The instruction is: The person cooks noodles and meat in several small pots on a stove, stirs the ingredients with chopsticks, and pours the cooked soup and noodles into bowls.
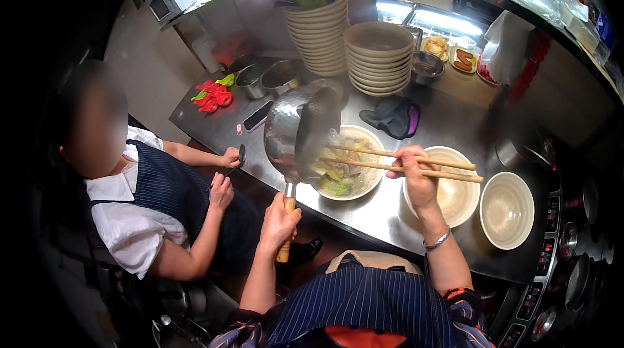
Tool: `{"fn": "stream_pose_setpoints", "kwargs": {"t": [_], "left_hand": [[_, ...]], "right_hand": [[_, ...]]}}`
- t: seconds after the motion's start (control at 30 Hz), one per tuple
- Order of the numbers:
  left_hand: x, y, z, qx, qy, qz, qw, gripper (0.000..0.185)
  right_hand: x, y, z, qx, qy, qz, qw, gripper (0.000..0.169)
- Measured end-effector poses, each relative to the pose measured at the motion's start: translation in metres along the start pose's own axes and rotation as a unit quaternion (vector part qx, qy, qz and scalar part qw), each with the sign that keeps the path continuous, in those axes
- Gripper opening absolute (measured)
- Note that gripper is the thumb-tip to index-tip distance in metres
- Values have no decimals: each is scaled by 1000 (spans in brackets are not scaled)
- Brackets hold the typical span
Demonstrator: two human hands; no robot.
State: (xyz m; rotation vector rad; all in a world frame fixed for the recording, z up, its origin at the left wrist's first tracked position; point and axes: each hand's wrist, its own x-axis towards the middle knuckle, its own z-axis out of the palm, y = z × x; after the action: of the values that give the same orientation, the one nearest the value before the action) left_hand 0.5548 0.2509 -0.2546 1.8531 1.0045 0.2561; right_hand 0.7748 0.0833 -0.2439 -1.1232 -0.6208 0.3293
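My left hand grips the wooden handle of a hammered metal saucepan, which is tilted over a bowl of soup with greens in it. Between the fingers of my right hand are long wooden chopsticks; their tips reach toward the food at the pan's rim. Steam blurs the pan's mouth. Just right of the soup bowl, partly behind my right hand, stands an empty bowl, with another empty bowl beside it.
A co-worker stands at left, holding a ladle. On the steel counter are two stacks of bowls, metal pots, a phone, red and green items and a dark mitt. Cooker controls line the right.
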Motion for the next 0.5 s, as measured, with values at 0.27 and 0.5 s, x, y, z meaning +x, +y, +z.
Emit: {"fn": "stream_pose_setpoints", "kwargs": {"t": [0.27, 0.5], "left_hand": [[-2, -10, -10, -124, -16, -1, 992, 17], [-11, 1, -1, -79, 8, 8, 997, 18]], "right_hand": [[-15, -31, -16, -58, 57, -71, 994, 24], [-38, -10, 19, -138, -116, -193, 965, 16]]}}
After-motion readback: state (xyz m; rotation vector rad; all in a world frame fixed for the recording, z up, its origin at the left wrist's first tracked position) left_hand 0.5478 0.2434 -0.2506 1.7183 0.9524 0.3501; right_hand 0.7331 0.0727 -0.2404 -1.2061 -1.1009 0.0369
